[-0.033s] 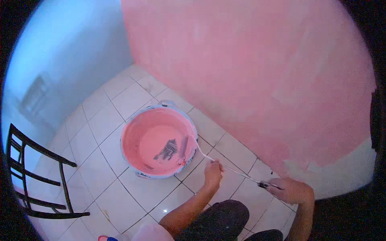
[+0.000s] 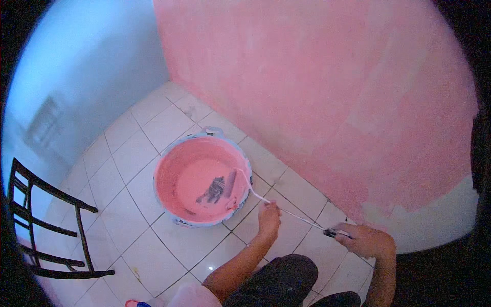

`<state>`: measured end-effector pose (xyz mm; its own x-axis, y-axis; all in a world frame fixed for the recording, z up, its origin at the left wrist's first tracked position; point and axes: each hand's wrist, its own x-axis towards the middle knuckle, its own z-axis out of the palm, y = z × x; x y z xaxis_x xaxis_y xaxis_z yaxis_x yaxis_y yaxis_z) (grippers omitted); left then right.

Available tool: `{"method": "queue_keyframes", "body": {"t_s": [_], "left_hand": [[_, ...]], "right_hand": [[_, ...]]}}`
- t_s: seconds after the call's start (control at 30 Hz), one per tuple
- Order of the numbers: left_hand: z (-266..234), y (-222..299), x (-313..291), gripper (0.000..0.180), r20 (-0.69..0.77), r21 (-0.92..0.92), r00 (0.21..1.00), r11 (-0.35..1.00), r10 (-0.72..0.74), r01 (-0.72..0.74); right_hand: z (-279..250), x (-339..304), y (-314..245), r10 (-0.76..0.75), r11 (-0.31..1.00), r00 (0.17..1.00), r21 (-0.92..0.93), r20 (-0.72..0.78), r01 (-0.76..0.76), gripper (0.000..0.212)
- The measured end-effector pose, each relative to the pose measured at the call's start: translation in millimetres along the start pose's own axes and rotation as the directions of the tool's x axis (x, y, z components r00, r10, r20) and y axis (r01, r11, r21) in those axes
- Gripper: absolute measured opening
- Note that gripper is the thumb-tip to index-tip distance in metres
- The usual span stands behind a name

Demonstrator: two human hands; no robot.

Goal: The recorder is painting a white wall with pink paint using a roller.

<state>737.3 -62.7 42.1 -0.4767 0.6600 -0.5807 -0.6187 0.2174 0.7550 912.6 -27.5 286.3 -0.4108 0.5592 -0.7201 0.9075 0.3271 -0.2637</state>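
A paint roller [image 2: 230, 184] lies with its pink-coated head inside a round tub [image 2: 171, 156] of pink paint, at the side nearest my hands. Its long pale rod [image 2: 299, 218] bends over the tub's rim and slopes down to the right. My left hand [image 2: 268, 219] is closed around the rod just outside the tub. Farther right, my right hand [image 2: 367, 240] grips the roller's dark handle [image 2: 331, 233], and its fingers cover most of that handle. A dark, ribbed patch [image 2: 212, 190] shows in the paint beside the roller head.
A wall [image 2: 286, 66] coated in pink rises behind the tub, with a pale unpainted area [image 2: 434, 225] low at the right. A dark chair [image 2: 53, 189] stands at the left on the white tiled floor [image 2: 128, 204]. My bent knee [image 2: 281, 276] is close below my left hand.
Both hands have shifted slightly left with the roller, and its head has slid a little left inside the tub. The tub and chair stay put.
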Motion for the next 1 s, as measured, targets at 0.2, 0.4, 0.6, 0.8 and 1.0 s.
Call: {"method": "queue_keyframes", "body": {"t_s": [0.2, 0.4, 0.6, 0.8, 1.0], "left_hand": [[-24.1, 2.9, 26.9, 0.023, -0.132, -0.163, 0.991, 0.986, -0.039, 0.018], [-48.7, -21.7, 45.8, 0.023, -0.005, 0.0, 0.996, 0.996, -0.088, 0.088], [-49.1, -8.2, 33.9, 0.021, -0.121, -0.18, 0.992, 0.983, 0.023, -0.045], [-20.7, -13.8, 1.9, 0.024, -0.024, -0.21, 0.997, 0.975, 0.072, -0.075], [-34.6, -46.2, 51.1, 0.019, 0.051, 0.165, 0.994, 0.982, -0.102, 0.092]], "right_hand": [[15.6, 81.5, -44.1, -0.053, 0.994, 0.973, 0.11, 0.225, 0.029, 0.044], [43.6, 168.2, -64.6, -0.055, 0.979, 0.939, 0.205, 0.339, -0.017, 0.042], [57.5, 173.9, -83.9, -0.218, 0.915, 0.918, 0.395, 0.332, 0.074, 0.04], [12.3, 138.4, -60.8, -0.153, 0.937, 0.897, 0.349, 0.416, -0.001, 0.04], [52.5, 161.1, -65.2, -0.117, 0.969, 0.957, 0.243, 0.264, 0.052, 0.042]]}}
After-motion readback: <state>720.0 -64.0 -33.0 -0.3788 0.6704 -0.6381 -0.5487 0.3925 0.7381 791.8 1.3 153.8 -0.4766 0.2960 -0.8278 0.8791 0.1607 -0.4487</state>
